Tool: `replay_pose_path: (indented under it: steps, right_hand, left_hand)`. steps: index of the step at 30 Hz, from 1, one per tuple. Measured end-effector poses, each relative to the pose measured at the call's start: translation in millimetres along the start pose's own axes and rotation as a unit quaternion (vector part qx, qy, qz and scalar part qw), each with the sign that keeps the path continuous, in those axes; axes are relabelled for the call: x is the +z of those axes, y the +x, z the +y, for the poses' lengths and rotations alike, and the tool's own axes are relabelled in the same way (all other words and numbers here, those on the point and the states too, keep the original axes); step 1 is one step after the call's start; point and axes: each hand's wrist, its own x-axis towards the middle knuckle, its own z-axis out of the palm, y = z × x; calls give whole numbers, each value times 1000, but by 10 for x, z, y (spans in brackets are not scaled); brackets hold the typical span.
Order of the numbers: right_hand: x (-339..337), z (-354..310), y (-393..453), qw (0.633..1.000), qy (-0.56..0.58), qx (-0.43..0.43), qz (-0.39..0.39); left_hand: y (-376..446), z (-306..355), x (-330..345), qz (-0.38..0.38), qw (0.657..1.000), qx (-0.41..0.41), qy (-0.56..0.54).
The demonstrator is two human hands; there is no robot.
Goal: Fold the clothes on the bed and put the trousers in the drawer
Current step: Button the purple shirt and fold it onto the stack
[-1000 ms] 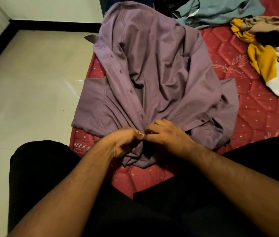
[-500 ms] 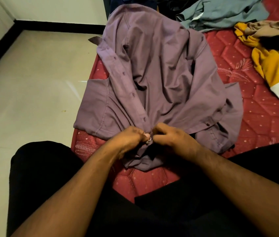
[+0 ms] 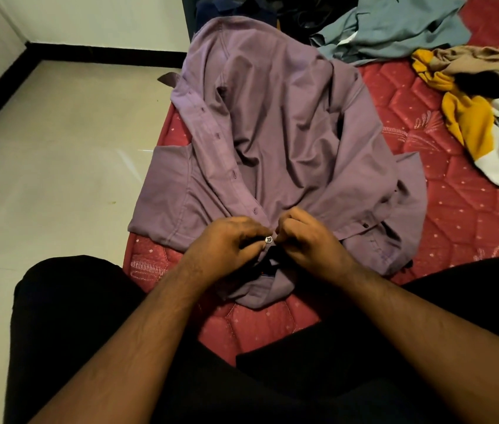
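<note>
While hands (image 3: 272,240) pinch, shirt (image 3: 288,133) covers bed (image 3: 456,224).

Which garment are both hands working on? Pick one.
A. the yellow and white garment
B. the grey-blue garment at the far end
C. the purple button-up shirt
C: the left hand and right hand meet and pinch the placket near the collar of the purple button-up shirt.
</note>
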Motion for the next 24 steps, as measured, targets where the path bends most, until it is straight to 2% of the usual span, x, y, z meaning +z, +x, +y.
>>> replay_pose_path:
  steps: [3, 5, 7, 10, 12, 15, 17, 18, 21, 23, 24]
  right_hand:
    - [-5, 4, -22, 1000, -9, 5, -7]
    - [7, 0, -28, 1000, -10, 10, -18]
    - [-10, 0, -9, 999, -5, 36, -40]
    - [-185, 120, 58, 988, -47, 112, -91]
    - [-332, 252, 66, 980, -95, 126, -123]
    - [-400, 308, 50, 977, -156, 95, -113]
    - [-335, 267, 59, 981, -145, 83, -96]
    - [-309, 225, 70, 983, -141, 80, -90]
    - [-244, 163, 112, 984, -145, 64, -76]
    - [-295, 173, 111, 982, -160, 61, -83]
    - [-343, 198, 96, 976, -189, 61, -87]
  left_hand:
    - [36, -18, -16, -23, 998, 29, 50]
    - [35, 5, 2, -18, 999, 1, 48]
    - [7, 17, 19, 5, 994, -112, -13]
    - [-26, -40, 20, 55, 952, -288, -85]
    - [-46, -80, 2, 55, 931, -349, -92]
    - [-48, -126, -54, 91, 899, -409, -128]
    - [-41, -96, -61, 129, 882, -424, -162]
    - [-41, -45, -39, 122, 878, -429, -176]
    - [-95, 116, 125, 33, 892, -432, -132]
    - [-51, 183, 198, 60, 898, -419, -122]
    - [21, 217, 184, 105, 883, -424, -173]
